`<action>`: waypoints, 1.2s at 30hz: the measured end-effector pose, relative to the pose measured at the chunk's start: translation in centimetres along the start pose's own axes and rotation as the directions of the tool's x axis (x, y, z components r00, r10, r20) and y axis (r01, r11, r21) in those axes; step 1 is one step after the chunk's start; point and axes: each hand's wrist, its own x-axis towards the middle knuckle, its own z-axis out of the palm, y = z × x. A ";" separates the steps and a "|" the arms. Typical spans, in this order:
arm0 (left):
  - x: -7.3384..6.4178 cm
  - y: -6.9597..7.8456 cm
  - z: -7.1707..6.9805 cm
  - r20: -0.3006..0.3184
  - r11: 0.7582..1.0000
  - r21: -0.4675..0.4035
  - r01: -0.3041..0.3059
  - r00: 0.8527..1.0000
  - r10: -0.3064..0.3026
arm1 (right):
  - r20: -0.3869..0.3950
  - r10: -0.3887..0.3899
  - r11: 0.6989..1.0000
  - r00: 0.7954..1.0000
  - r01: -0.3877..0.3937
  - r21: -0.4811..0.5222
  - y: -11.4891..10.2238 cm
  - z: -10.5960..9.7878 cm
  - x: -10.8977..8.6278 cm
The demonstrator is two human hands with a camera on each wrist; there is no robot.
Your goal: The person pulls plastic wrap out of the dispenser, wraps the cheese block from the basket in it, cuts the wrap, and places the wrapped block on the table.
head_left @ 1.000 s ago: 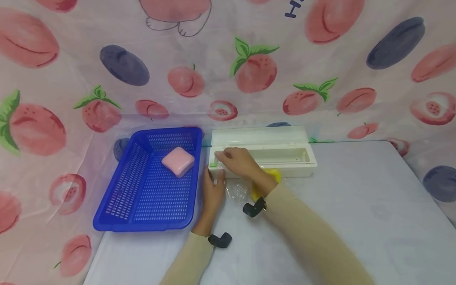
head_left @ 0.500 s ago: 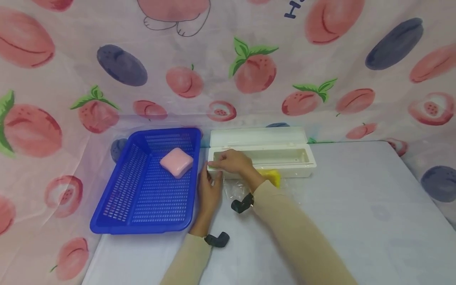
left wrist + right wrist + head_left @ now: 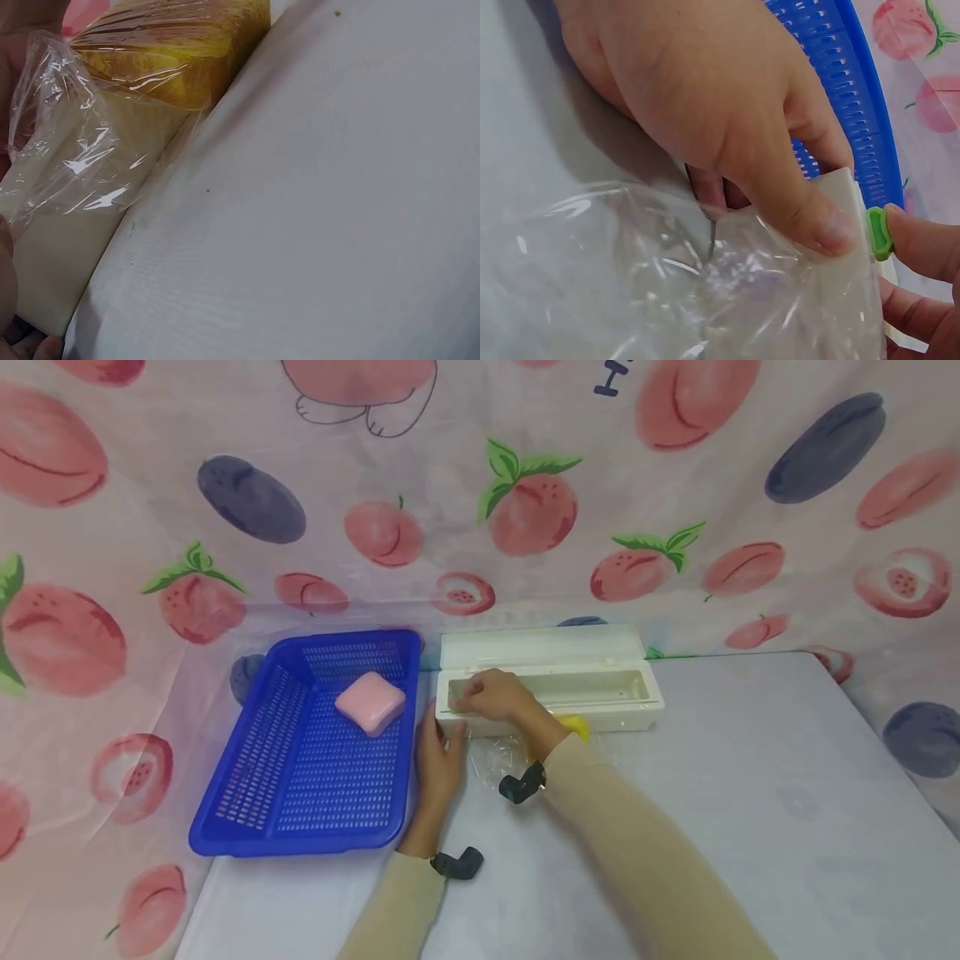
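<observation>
A long white cling film dispenser (image 3: 622, 720) stands with its lid up at the back of the table. My left hand (image 3: 438, 768) grips its left end, thumb on the front face. Over that end, my right hand (image 3: 498, 697) has its fingers at a small green slide cutter (image 3: 880, 234); the fingertips touch it in the right wrist view. Clear cling film (image 3: 630, 247) hangs down the dispenser's front. A yellow block (image 3: 180, 71) lies under or in film before the dispenser, partly hidden by my right arm in the head view.
A blue plastic basket (image 3: 337, 793) stands close to the left of my left hand. In it lies a pink, cushion-shaped block (image 3: 370, 702). A fruit-printed cloth (image 3: 420, 468) hangs behind the white-covered table (image 3: 750, 793).
My right hand has gone left to the dispenser's end, then slightly back right. The green cutter, visible a second ago, is now covered in the head view. My left hand keeps its grip.
</observation>
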 end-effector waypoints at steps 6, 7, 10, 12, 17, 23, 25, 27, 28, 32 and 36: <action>-0.1 0.0 0.1 -0.008 1.000 0.000 0.012 1.000 -0.012 | 0.009 -0.001 1.000 1.000 0.001 -0.019 -0.3 -0.6 0.1; -0.1 0.0 0.2 -0.008 1.000 0.001 0.016 1.000 -0.016 | 0.011 0.005 1.000 1.000 -0.005 -0.026 -0.2 -0.7 0.1; -0.1 -0.2 0.5 -0.007 1.000 -0.008 0.016 1.000 -0.016 | 0.023 0.026 0.999 0.999 -0.025 -0.048 0.0 -1.1 0.1; -0.1 -0.2 0.6 -0.006 1.000 -0.012 0.018 1.000 -0.019 | 0.035 0.040 0.998 0.999 -0.038 -0.058 0.3 -1.4 0.0; -0.1 0.0 0.5 -0.014 0.999 -0.008 0.037 0.999 -0.037 | 0.069 0.078 0.994 0.995 -0.073 -0.076 1.2 -2.5 -0.4; 0.0 0.2 0.1 -0.017 0.997 -0.016 0.072 0.997 -0.073 | 0.100 0.133 0.991 0.986 -0.129 -0.047 2.4 -3.7 -1.3; 0.1 0.1 0.1 -0.013 0.997 -0.010 0.080 0.997 -0.081 | 0.109 0.141 0.989 0.984 -0.136 -0.053 2.9 -4.3 -1.7; 0.1 0.0 0.1 -0.009 0.997 0.002 0.082 0.997 -0.082 | 0.120 0.147 0.988 0.982 -0.140 -0.064 3.4 -4.8 -2.1; 0.1 0.0 0.1 -0.007 0.996 0.005 0.084 0.996 -0.084 | 0.126 0.154 0.987 0.980 -0.146 -0.066 3.6 -5.1 -2.4; 0.0 0.1 0.2 -0.003 0.997 0.009 0.077 0.997 -0.077 | 0.135 0.173 0.984 0.976 -0.165 -0.068 4.6 -6.2 -3.1; -0.1 0.1 0.2 -0.008 0.997 0.002 0.080 0.997 -0.080 | 0.134 0.193 0.980 0.972 -0.185 -0.072 5.7 -6.9 -3.5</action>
